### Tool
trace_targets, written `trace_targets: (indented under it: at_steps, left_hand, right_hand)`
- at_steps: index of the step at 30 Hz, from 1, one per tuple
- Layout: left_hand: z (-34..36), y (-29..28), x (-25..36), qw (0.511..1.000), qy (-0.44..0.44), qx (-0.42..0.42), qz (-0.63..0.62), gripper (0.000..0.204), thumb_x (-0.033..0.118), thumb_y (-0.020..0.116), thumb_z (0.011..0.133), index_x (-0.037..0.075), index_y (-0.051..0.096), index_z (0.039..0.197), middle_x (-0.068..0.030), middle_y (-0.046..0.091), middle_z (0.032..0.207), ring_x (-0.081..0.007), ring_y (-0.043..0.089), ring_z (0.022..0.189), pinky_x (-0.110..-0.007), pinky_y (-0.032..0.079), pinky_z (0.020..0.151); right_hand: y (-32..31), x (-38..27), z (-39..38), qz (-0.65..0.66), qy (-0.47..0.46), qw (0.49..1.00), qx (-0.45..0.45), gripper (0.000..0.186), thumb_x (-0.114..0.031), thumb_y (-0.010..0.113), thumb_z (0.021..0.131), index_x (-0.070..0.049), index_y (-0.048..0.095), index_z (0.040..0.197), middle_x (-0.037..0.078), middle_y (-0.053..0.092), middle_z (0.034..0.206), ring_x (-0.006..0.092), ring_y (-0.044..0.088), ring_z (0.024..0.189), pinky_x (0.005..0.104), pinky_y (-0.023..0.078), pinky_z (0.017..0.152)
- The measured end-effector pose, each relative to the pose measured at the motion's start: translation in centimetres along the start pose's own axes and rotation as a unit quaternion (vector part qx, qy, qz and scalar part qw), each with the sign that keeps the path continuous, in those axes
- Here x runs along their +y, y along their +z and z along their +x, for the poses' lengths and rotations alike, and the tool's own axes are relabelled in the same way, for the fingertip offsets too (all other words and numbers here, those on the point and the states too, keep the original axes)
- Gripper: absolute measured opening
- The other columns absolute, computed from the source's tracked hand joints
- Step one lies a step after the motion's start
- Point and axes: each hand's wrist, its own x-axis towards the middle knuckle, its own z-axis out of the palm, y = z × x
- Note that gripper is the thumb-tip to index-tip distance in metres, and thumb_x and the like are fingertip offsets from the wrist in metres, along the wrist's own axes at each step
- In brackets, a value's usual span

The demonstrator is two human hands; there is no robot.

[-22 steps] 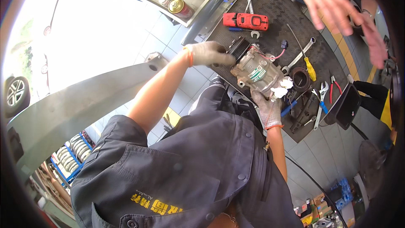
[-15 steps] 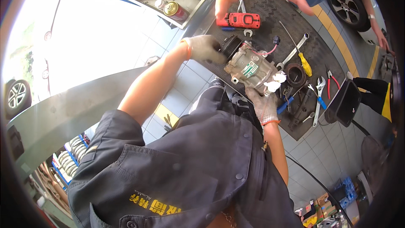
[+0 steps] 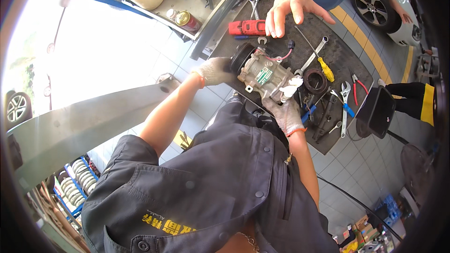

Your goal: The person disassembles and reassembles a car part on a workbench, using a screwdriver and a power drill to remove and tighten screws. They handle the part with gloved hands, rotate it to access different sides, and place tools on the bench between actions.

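A car air-conditioning compressor (image 3: pixel 265 76) with a metal body, a green-and-white label and a black ribbed pulley (image 3: pixel 242 58) lies on the black mat. My left hand (image 3: pixel 216 71), in a grey knit glove, is closed at the pulley's left side, with its fingertips partly hidden. On the near right end of the body rests my gloved right hand (image 3: pixel 285 113), fingers curled against the housing beside some white wadding (image 3: pixel 291 89). A thin pink wire with a dark connector (image 3: pixel 291 45) runs along the compressor's far side.
Another person's bare hand (image 3: pixel 295 8) reaches over a red handheld device (image 3: pixel 247 27). Right of the compressor are a black ring (image 3: pixel 315 81), a yellow-handled screwdriver (image 3: pixel 326 70), wrenches and red-handled pliers (image 3: pixel 360 88). Spray cans (image 3: pixel 187 21) stand on a cart at far left.
The view has shifted a little. The other person's hand has moved to the red device's right end, fingers now pointing down. My hands stay at the compressor, which lies much the same.
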Motion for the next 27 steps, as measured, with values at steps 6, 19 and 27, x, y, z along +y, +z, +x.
trace_targets:
  at_steps: [6,19,27]
  left_hand:
    - [-3.0,1.7,-0.3,0.996,-0.055,0.039,-0.05,0.058,0.042,0.082,0.097,0.001,0.081,0.139,-0.0165,0.087,0.12,-0.0309,0.083,0.109,-0.043,0.065,0.098]
    - [-3.8,11.0,4.8,0.764,-0.168,-0.096,-0.615,0.039,0.032,0.08,0.11,0.002,0.08,0.133,-0.0084,0.084,0.123,-0.0276,0.078,0.116,-0.046,0.061,0.105]
    - [-0.9,15.1,1.8,0.733,-0.064,-0.14,-0.663,0.021,0.033,0.071,0.107,0.019,0.076,0.122,-0.0014,0.076,0.129,-0.0247,0.067,0.128,-0.046,0.052,0.114]
  right_hand:
    - [-3.2,2.5,-1.9,0.033,-0.019,0.999,-0.038,0.103,-0.026,0.1,0.09,0.0,0.051,0.176,0.02,0.083,0.139,0.0276,0.081,0.118,0.043,0.064,0.106]
    - [-5.0,6.9,-4.4,0.061,0.004,0.998,-0.025,0.088,-0.036,0.094,0.096,0.004,0.062,0.168,0.022,0.085,0.13,0.0315,0.081,0.119,0.0436,0.061,0.11]
    - [-4.5,9.7,-6.4,0.151,-0.002,0.988,-0.019,0.084,-0.036,0.093,0.098,0.003,0.065,0.166,0.018,0.085,0.134,0.0296,0.08,0.119,0.0438,0.061,0.11]
